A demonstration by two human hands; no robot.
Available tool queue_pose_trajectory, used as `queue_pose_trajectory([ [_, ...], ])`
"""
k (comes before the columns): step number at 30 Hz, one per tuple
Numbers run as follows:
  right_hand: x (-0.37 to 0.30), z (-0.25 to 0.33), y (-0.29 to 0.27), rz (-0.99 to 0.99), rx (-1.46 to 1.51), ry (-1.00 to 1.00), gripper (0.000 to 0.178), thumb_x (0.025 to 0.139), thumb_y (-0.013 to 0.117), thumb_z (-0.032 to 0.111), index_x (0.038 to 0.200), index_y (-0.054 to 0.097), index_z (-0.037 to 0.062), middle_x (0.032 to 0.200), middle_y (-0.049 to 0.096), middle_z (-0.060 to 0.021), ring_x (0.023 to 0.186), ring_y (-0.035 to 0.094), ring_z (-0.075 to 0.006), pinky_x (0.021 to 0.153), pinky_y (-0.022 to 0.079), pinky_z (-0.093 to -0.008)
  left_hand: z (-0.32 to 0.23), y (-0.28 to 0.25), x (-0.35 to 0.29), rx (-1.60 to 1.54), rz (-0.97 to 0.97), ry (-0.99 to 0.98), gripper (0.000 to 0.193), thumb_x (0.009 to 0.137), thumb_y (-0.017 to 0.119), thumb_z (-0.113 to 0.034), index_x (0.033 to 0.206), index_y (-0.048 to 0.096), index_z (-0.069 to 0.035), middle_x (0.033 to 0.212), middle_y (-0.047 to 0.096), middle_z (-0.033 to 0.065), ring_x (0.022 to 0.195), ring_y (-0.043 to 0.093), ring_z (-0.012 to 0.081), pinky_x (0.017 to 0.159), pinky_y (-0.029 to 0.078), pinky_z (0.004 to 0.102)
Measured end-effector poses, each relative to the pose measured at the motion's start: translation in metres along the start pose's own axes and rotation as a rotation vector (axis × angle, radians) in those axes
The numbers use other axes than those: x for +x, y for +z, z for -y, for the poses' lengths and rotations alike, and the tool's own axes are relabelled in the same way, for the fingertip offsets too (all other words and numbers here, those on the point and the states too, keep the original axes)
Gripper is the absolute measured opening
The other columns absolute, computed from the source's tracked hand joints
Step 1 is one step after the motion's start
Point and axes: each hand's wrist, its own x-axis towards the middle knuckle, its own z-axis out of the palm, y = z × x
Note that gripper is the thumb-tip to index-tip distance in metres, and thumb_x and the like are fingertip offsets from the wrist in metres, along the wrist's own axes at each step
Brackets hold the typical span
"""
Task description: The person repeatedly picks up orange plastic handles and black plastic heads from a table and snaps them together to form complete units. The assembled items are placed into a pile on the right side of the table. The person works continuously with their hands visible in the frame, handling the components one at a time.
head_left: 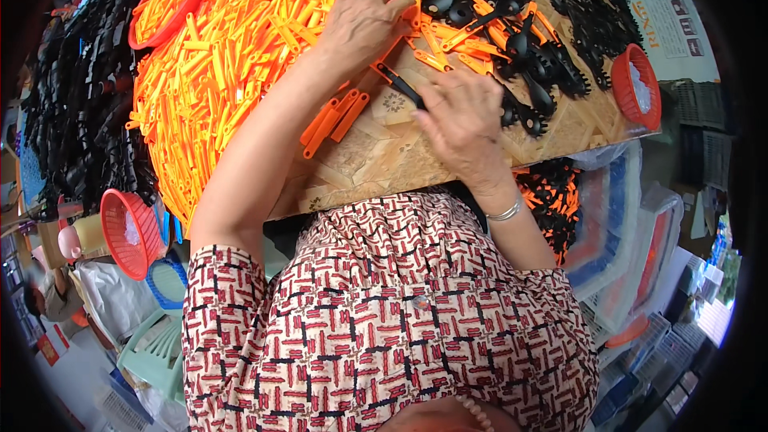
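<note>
My left hand [364, 22] reaches across the far part of the table, its fingers curled down around an orange plastic handle [413, 13] at the edge of a large heap of orange handles [216, 72]. My right hand [466, 120], slightly blurred, is closed on the end of a black plastic utensil shaft [402, 85]. This shaft points toward my left hand; its working end is hidden under my right hand. Between my forearms, several orange handles [336, 118] lie side by side. Beyond my right hand are loose black utensil heads [528, 56], some toothed, mixed with orange handles.
A red basket [192, 4] of orange handles sits at the far left, near a tall black pile [80, 88]. Another red basket [636, 88] stands at the table's right edge. A red basket [132, 232] is beside my left arm. Crates [608, 224] stand at right.
</note>
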Motion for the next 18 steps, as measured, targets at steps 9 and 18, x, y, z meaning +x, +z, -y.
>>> queue_pose_trajectory([
  [9,-0.022,-0.012,0.006,-0.051,0.057,0.064,0.036,0.080,0.071,0.006,0.116,0.070,0.0062,0.111,0.062,-0.0082,0.112,0.057,-0.0283,0.102,0.038,-0.0485,0.041,-0.046,-0.043,0.128,0.232,-0.153,0.018,0.088,0.072,-0.014,0.106,0.068,-0.014,0.107,0.066,0.0059,0.111,0.057,0.0287,0.099,0.044,0.0437],
  [18,-0.021,-0.009,0.005,-0.070,0.056,0.108,0.048,0.072,0.071,0.000,0.118,0.070,0.0081,0.112,0.060,-0.0076,0.113,0.056,-0.0296,0.103,0.040,-0.0506,0.070,-0.070,-0.063,-0.623,-0.074,-0.606,0.014,0.098,0.068,-0.006,0.111,0.072,-0.008,0.102,0.069,-0.0001,0.094,0.066,0.0101,0.085,0.052,0.0260],
])
